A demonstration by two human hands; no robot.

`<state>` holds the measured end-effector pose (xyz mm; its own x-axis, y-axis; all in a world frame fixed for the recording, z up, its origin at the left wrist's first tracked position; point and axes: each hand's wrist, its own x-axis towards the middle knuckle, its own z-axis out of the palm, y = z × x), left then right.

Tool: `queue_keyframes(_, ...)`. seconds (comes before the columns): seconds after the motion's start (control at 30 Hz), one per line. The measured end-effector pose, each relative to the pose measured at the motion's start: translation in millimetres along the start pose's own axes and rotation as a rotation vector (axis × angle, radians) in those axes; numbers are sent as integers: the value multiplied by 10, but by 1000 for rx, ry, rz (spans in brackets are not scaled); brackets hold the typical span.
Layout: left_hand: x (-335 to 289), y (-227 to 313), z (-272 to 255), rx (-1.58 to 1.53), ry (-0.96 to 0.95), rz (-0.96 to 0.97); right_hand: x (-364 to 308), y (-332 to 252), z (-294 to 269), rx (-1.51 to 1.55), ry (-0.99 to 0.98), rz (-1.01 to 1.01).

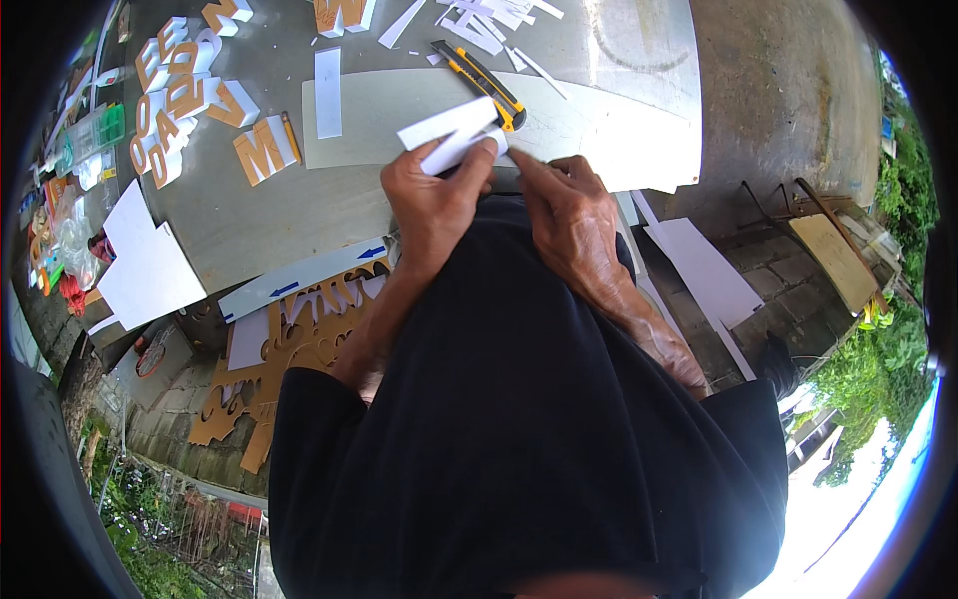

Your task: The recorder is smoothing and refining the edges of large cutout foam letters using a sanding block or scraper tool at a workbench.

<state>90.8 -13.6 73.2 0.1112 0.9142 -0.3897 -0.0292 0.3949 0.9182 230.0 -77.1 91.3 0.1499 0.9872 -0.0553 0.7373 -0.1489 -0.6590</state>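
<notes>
I see the white strip piece (446, 122) above the near edge of the tabletop (249, 222), pinched in the left hand (437, 205). The right hand (571, 205) is held narrow at the piece's right end; I cannot tell whether it grips. Just beyond lies a yellow-black cutter (489, 86) on a pale sheet (609, 135). I locate brown-faced letter blocks (192, 92) far left and white offcuts (477, 35) at the far side.
</notes>
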Motion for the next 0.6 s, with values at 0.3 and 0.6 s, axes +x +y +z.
queue_keyframes(0.3, 135, -73, -114, -347, -158, -24, 207, -104, -114, 165, 81, 60)
queue_keyframes(0.6, 128, -88, -144, -206, -251, 3, 214, -112, -169, 152, -12, 35)
